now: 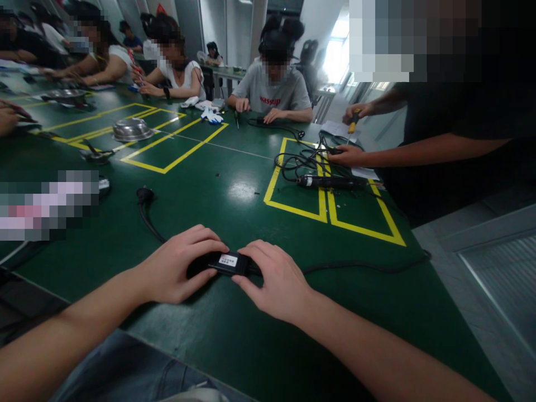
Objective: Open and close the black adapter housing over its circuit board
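Observation:
A small black box with a white printed label point(228, 261) lies near the front edge of the green table, between my hands. My left hand point(182, 265) grips its left end, thumb below and fingers above. On its right end my right hand point(272, 276) holds it the same way. From the left side a black cord leads to a plug point(145, 194) resting on the table. Another black cord point(368, 269) runs out past my right hand to the table's right edge. My fingers partly hide both ends of the box.
Yellow tape rectangles point(293, 209) mark the green table point(218, 184). At right, a co-worker's hands hold a yellow-handled screwdriver point(354, 120) and a black cord beside a black cylindrical tool point(330, 182). A metal bowl point(132, 129) stands far left. Several people sit along the far side.

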`<state>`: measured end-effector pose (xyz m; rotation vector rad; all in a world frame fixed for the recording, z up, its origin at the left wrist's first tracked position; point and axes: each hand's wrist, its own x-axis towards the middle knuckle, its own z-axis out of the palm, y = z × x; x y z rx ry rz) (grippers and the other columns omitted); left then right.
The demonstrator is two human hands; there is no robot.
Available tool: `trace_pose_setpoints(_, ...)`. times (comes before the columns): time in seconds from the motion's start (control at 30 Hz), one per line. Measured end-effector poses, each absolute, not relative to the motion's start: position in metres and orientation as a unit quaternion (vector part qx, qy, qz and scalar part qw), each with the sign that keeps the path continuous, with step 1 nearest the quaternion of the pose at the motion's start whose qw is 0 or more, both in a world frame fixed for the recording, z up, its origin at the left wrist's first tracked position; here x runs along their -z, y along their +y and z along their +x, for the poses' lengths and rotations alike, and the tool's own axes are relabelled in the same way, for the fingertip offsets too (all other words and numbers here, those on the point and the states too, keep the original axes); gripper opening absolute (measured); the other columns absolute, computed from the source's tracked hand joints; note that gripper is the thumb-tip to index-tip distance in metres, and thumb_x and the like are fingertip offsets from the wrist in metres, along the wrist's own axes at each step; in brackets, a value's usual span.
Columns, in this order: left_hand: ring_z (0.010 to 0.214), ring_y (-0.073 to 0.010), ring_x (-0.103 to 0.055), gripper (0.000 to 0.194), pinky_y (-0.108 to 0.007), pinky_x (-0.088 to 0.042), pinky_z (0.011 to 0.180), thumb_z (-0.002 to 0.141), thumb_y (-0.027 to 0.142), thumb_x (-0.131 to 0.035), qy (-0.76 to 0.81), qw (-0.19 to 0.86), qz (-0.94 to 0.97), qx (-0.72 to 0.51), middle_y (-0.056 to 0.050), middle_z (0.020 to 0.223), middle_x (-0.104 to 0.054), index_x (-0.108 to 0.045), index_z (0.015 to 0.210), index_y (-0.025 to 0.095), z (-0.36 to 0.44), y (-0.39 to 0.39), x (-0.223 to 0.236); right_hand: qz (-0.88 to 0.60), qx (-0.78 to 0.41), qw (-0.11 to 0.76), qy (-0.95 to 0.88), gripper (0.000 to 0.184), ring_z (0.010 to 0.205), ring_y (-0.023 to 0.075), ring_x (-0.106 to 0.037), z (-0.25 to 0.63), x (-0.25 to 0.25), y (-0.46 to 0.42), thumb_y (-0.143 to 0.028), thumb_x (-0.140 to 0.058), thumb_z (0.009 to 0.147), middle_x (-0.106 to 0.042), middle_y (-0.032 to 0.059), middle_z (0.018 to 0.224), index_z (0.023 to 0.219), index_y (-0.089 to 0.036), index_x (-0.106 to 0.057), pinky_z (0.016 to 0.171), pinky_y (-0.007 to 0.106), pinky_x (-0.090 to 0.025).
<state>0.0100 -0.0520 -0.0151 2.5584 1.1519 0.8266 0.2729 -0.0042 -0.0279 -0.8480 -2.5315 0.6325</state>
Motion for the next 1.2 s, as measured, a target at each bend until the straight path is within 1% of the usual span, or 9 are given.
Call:
trace_pose_setpoints(0.4, 0.104, -0.0249, -0.069, 0.032, -0.037, -0.060, 0.091, 0.101, 0.023, -0.062, 0.391, 0.104, 0.872, -0.277, -0.011, 0.119, -0.073, -0.066, 0.132, 0.022, 0.009, -0.052, 0.016, -0.291, -0.226, 0.216, -0.904, 0.027, 0.105, 0.0288, -0.070, 0.273, 0.032, -0.003, -0.030, -0.074, 0.097, -0.075, 0.0112, 0.119, 0.121, -0.020, -0.067, 0.092, 0.046, -0.056)
trace_pose_setpoints(0.57, 0.107, -0.0254, -0.069, 0.032, -0.038, -0.060, 0.094, 0.103, 0.026, -0.060, 0.413, 0.123, 0.852, -0.297, -0.012, 0.120, -0.073, -0.064, 0.134, 0.022, 0.009, -0.054, 0.018, -0.327, -0.240, 0.243, -0.881, 0.042, 0.090, 0.0257, -0.069, 0.275, 0.030, -0.006, -0.033, -0.070, 0.094, -0.072, 0.0089, 0.110, 0.131, -0.021, -0.052, 0.083, 0.042, -0.054)
trace_pose_setpoints(0.67, 0.109, -0.0256, -0.068, 0.029, -0.039, -0.058, 0.098, 0.104, 0.028, -0.058, 0.451, 0.103, 0.829, -0.314, -0.011, 0.122, -0.071, -0.063, 0.132, 0.021, 0.007, -0.052, 0.022, -0.336, -0.237, 0.240, -0.880, 0.033, 0.083, 0.0240, -0.065, 0.276, 0.028, -0.007, -0.032, -0.065, 0.095, -0.069, 0.0075, 0.102, 0.122, -0.020, -0.051, 0.077, 0.039, -0.051)
trace_pose_setpoints(0.77, 0.111, -0.0265, -0.067, 0.025, -0.041, -0.057, 0.101, 0.106, 0.030, -0.057, 0.495, 0.068, 0.803, -0.326, -0.010, 0.122, -0.071, -0.062, 0.128, 0.020, 0.004, -0.046, 0.029, -0.327, -0.215, 0.223, -0.893, 0.022, 0.083, 0.0243, -0.063, 0.275, 0.027, -0.007, -0.028, -0.062, 0.095, -0.067, 0.0078, 0.098, 0.115, -0.019, -0.055, 0.077, 0.039, -0.048)
trace_pose_setpoints(0.87, 0.110, -0.0260, -0.068, 0.020, -0.042, -0.057, 0.100, 0.108, 0.032, -0.054, 0.520, 0.071, 0.787, -0.325, -0.010, 0.121, -0.073, -0.063, 0.122, 0.020, 0.002, -0.040, 0.034, -0.323, -0.192, 0.211, -0.902, 0.012, 0.083, 0.0244, -0.062, 0.273, 0.028, -0.007, -0.023, -0.060, 0.096, -0.067, 0.0078, 0.096, 0.108, -0.019, -0.059, 0.076, 0.038, -0.046)
trace_pose_setpoints(0.97, 0.116, -0.0266, -0.068, 0.019, -0.043, -0.056, 0.102, 0.109, 0.031, -0.051, 0.522, 0.084, 0.792, -0.305, -0.010, 0.127, -0.073, -0.066, 0.115, 0.021, 0.002, -0.039, 0.034, -0.307, -0.167, 0.200, -0.915, 0.008, 0.083, 0.0240, -0.061, 0.272, 0.030, -0.007, -0.018, -0.059, 0.096, -0.068, 0.0078, 0.094, 0.104, -0.020, -0.061, 0.076, 0.038, -0.044)
trace_pose_setpoints(1.03, 0.119, -0.0277, -0.066, 0.020, -0.044, -0.055, 0.105, 0.108, 0.030, -0.051, 0.517, 0.068, 0.798, -0.302, -0.011, 0.131, -0.070, -0.069, 0.112, 0.022, 0.002, -0.041, 0.030, -0.293, -0.150, 0.197, -0.923, 0.007, 0.083, 0.0238, -0.061, 0.272, 0.031, -0.007, -0.017, -0.059, 0.097, -0.069, 0.0080, 0.094, 0.102, -0.019, -0.063, 0.076, 0.038, -0.043)
trace_pose_setpoints(1.1, 0.113, -0.0271, -0.066, 0.018, -0.041, -0.055, 0.100, 0.105, 0.028, -0.053, 0.502, 0.057, 0.810, -0.297, -0.012, 0.124, -0.069, -0.069, 0.108, 0.021, 0.002, -0.044, 0.026, -0.287, -0.136, 0.203, -0.926, 0.007, 0.082, 0.0236, -0.062, 0.272, 0.032, -0.007, -0.016, -0.059, 0.097, -0.070, 0.0080, 0.093, 0.101, -0.019, -0.064, 0.075, 0.038, -0.043)
trace_pose_setpoints(1.2, 0.088, -0.0215, -0.065, 0.011, -0.033, -0.053, 0.080, 0.101, 0.024, -0.055, 0.463, 0.092, 0.842, -0.262, -0.007, 0.100, -0.068, -0.065, 0.099, 0.021, 0.003, -0.049, 0.020, -0.294, -0.130, 0.208, -0.924, 0.006, 0.077, 0.0221, -0.062, 0.272, 0.033, -0.007, -0.016, -0.061, 0.098, -0.071, 0.0066, 0.091, 0.101, -0.019, -0.065, 0.072, 0.036, -0.043)
